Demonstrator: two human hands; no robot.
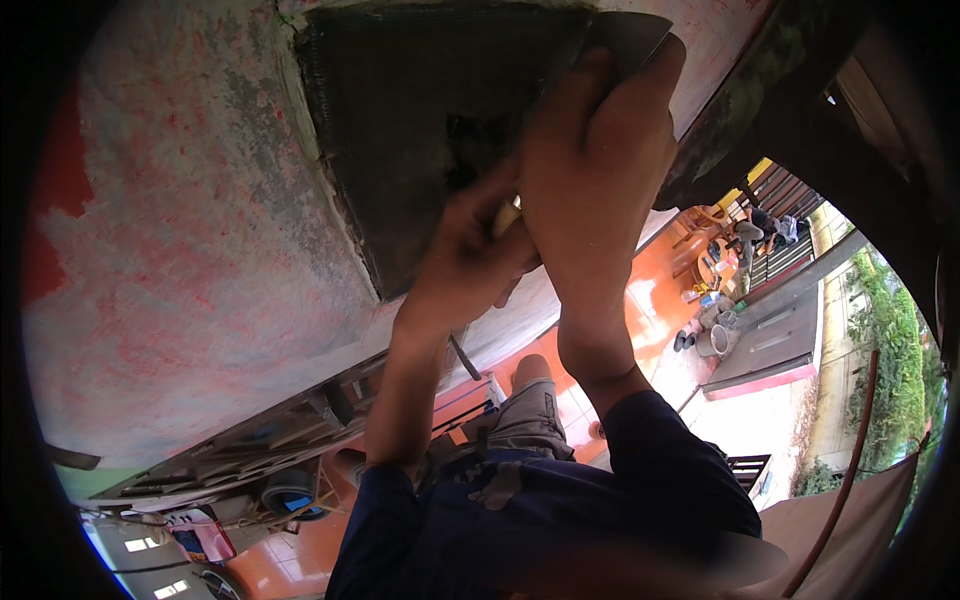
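A dark mesh-like sheet [390, 130] covers a square opening in the wall in front of me, with a blacker ragged patch near its middle. My right hand [600, 190] is raised against its right side, its fingertips bent around the sheet's grey upper right corner [635, 40]. Just below and to the left, my left hand [470, 250] is closed close to the right palm. A small pale yellow piece [508, 215] shows between its fingers; what it belongs to is hidden. Both hands are in shadow and slightly blurred.
Peeling pink and grey plaster wall [200, 200] surrounds the opening. A dark beam [760, 90] slants past on the right. Far below lie an orange tiled floor [650, 300], a round wooden table [715, 265], a bucket [713, 342] and another person [760, 225]. A slatted wooden frame [270, 430] runs along the lower left.
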